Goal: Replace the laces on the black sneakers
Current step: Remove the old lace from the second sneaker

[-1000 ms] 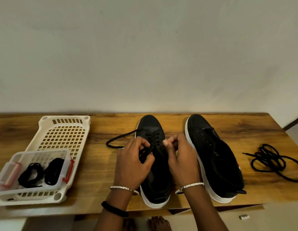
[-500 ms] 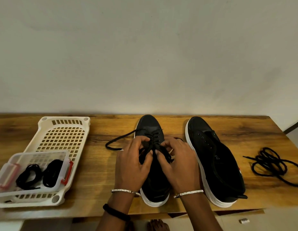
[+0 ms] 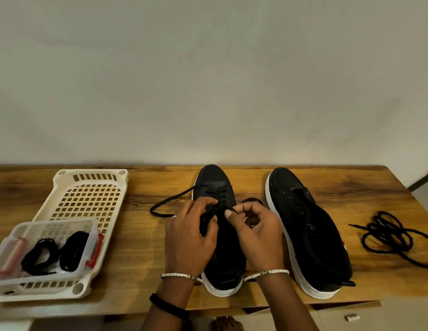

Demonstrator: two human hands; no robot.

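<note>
Sneaker (image 3: 214, 177) is set on tabletop (image 3: 141, 247), partly laced. Lace (image 3: 174, 196) is pinched by left hand (image 3: 189, 237) and right hand (image 3: 256, 235) over the eyelets. Lace is judged limp and light, and best taken near its stiff tip.

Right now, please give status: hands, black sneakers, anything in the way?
Left hand and right hand both pinch thin black lace on the left black white-soled sneaker. Right black sneaker: eyelets bare. Nothing blocks the hands.
</note>
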